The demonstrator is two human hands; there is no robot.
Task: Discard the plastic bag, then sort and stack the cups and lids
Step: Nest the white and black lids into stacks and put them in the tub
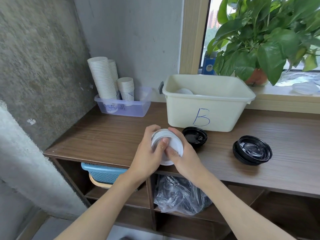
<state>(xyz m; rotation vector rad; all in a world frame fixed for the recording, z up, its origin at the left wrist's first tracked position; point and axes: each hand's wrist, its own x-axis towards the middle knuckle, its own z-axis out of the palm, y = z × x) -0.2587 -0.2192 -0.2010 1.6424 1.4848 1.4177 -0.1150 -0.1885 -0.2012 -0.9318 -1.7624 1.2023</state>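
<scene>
While black lids (252, 150) lie on the counter (107, 135), left hand (149, 153) and right hand (181, 153) both grip a stack of white lids (174, 145), fingers curled round it.

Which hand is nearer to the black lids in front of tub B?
Right. The right hand is just beside the black lids; the left hand is farther, across the white lids.

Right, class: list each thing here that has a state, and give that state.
White lids: stacked, gripped in both hands.
Left hand: curled round the white lids.
Right hand: curled round the white lids.
Tub: open.
Black lids by tub: piled on counter.
Black lids at right: piled on counter.
Cups: nested upright in tray.
Plastic bag: crumpled on lower shelf.
</scene>
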